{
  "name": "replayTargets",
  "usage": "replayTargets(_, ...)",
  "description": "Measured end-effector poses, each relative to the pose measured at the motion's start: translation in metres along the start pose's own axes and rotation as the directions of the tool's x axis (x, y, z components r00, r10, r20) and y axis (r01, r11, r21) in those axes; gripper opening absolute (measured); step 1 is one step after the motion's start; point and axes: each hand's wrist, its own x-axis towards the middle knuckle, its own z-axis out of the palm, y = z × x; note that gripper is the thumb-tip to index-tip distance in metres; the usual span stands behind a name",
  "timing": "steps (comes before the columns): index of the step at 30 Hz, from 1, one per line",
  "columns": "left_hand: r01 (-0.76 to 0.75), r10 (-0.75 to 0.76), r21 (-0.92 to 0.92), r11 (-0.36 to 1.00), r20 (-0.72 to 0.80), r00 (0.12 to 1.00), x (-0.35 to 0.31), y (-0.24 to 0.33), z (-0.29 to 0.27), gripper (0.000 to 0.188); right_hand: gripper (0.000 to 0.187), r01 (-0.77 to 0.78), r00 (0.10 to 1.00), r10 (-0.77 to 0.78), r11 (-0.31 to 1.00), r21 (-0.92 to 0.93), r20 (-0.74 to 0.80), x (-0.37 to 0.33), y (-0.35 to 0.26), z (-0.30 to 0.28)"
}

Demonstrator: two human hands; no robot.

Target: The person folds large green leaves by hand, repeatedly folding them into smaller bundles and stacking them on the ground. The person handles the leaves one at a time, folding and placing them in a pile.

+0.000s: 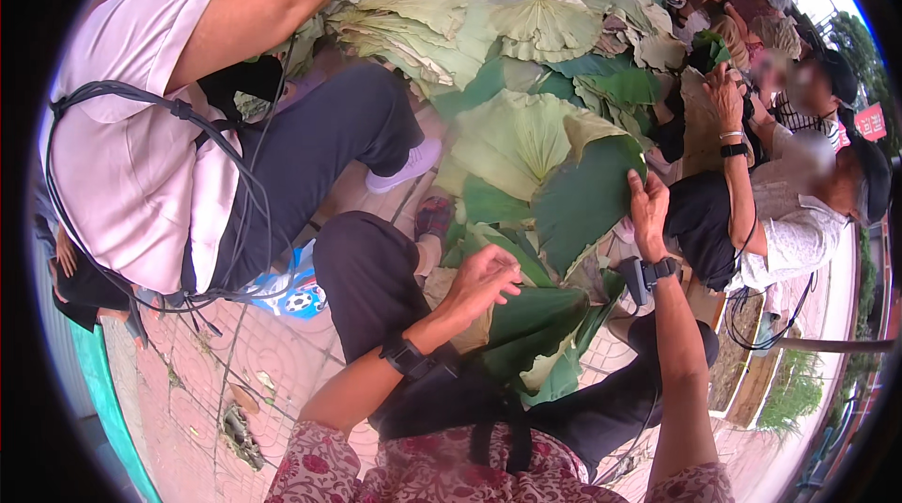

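Observation:
My right hand [648,207] pinches the edge of a large lotus leaf [587,198], dark green on the side toward me with a paler fold at its top. My left hand [484,279] is in the air left of that leaf, its fingers loosely curved and apart, with nothing seen in them. Below it, between my knees, lie darker green folded lotus leaves [526,329]. Just beyond the held leaf, a pale green lotus leaf [512,141] lies spread out, its veins fanning from one point.
A broad heap of lotus leaves [413,10] spreads ahead. On the left sits a person in a pale shirt [127,165], a cable round the body. At right, another person's hand [723,99] holds up a leaf. A blue-and-white bag [296,292] lies on the paving [188,362].

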Motion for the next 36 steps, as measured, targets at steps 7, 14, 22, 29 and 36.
replayTargets(7,0.016,-0.017,0.076,0.997,0.018,1.000,-0.008,0.008,0.000,0.023,0.027,0.501,0.816,-0.576,0.651,-0.571,0.059,0.061,-0.076,0.025)
replayTargets(14,0.069,-0.080,0.245,0.967,0.035,0.996,-0.003,-0.003,0.007,0.019,0.021,0.402,0.914,-0.218,0.603,-0.689,0.343,0.014,0.094,0.148)
replayTargets(22,0.055,-0.066,0.263,0.963,0.032,0.997,0.003,-0.001,0.008,0.020,0.095,0.239,0.743,0.284,0.734,-0.636,0.606,-0.010,0.169,0.180)
replayTargets(29,-0.042,0.056,0.124,0.991,-0.114,0.992,0.005,0.017,0.009,0.022,0.037,0.275,0.697,0.206,0.808,-0.521,0.687,-0.055,0.132,0.138)
replayTargets(36,-0.081,0.098,0.161,0.984,-0.099,0.990,-0.001,0.016,0.014,0.019,0.035,0.279,0.357,0.435,0.795,-0.539,0.827,-0.132,0.155,0.024)
